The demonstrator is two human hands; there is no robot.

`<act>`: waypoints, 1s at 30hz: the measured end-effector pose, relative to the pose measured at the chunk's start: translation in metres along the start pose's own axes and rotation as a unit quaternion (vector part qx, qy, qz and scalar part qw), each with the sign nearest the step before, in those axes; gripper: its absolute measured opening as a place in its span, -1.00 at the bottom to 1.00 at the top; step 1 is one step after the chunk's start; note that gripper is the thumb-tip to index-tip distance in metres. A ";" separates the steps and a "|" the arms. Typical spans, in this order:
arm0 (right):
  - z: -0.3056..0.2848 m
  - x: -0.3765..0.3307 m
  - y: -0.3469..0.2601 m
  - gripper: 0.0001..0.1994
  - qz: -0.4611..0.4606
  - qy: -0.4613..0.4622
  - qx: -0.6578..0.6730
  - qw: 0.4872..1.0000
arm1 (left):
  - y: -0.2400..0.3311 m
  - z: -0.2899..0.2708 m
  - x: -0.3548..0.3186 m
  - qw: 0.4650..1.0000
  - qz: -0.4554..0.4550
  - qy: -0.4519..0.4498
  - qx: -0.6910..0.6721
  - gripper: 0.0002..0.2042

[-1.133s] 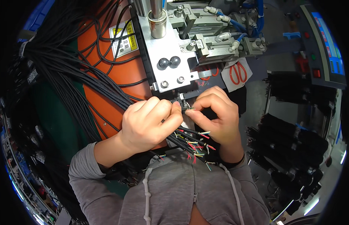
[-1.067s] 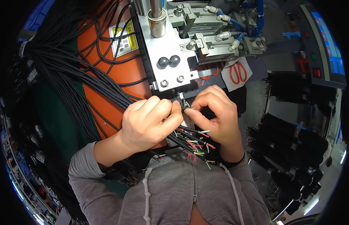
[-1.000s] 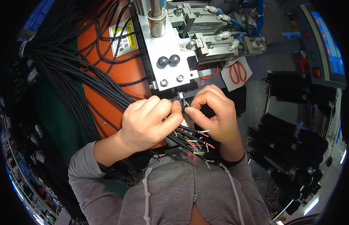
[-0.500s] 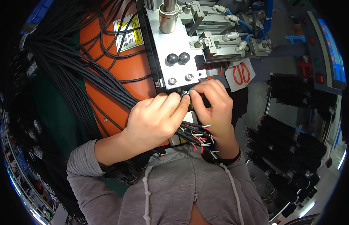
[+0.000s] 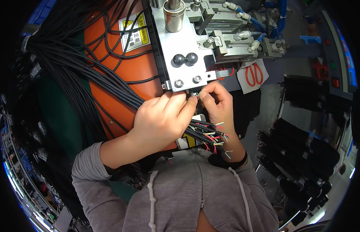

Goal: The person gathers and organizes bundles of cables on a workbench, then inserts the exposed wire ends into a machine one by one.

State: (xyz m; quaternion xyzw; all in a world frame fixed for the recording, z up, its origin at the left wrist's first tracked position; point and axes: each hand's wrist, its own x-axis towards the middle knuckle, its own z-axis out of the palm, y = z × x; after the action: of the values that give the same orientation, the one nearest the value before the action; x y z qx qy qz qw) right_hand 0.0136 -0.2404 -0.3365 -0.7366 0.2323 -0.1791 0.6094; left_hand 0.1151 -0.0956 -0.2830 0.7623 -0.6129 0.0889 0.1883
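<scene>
Just below the front edge of a silver machine plate point(image 5: 185, 71), my two hands meet fingertip to fingertip. My left hand point(image 5: 160, 119) is closed, its thumb and forefinger pinching a cable end point(image 5: 196, 95) with thin coloured wires. On the other side, my right hand point(image 5: 218, 107) pinches the fine wires between thumb and forefinger. The fingers hide most of this small piece. A bundle of black braided cables point(image 5: 124, 92) passes beneath my left hand. Its stripped ends point(image 5: 211, 137), with red, white, yellow and green wires, spread out between my wrists.
Pneumatic cylinders point(image 5: 238, 44) with blue hoses sit at the machine's upper right. Red-handled scissors point(image 5: 254, 74) lie on a white sheet. An orange machine surface point(image 5: 145, 67) is under the cables at left. More black cable bundles point(image 5: 303, 147) hang at right, below a control panel point(image 5: 334, 58).
The scene has shifted slightly right in the picture. My right hand has turned a little and its fingers are more bent; both hands stay pinched at the same spot.
</scene>
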 end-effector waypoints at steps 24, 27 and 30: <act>-0.032 0.000 -0.014 -0.84 -0.259 -0.120 0.141 0.948 | -0.002 -0.022 0.002 0.987 0.040 0.106 -0.111 -0.75; -0.023 -0.005 -0.025 -0.82 -0.216 -0.107 0.159 0.957 | -0.003 -0.021 0.002 0.978 0.047 0.132 -0.153 -0.74; 0.003 -0.017 -0.040 -0.82 -0.113 0.040 0.298 0.947 | -0.002 -0.016 0.002 0.981 0.030 0.073 -0.175 -0.75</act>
State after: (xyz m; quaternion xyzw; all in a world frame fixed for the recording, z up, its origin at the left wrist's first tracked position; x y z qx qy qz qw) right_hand 0.0063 -0.2229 -0.2973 -0.5352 0.1078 -0.3371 0.7670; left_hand 0.1194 -0.0907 -0.2680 0.6903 -0.6257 0.0413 0.3609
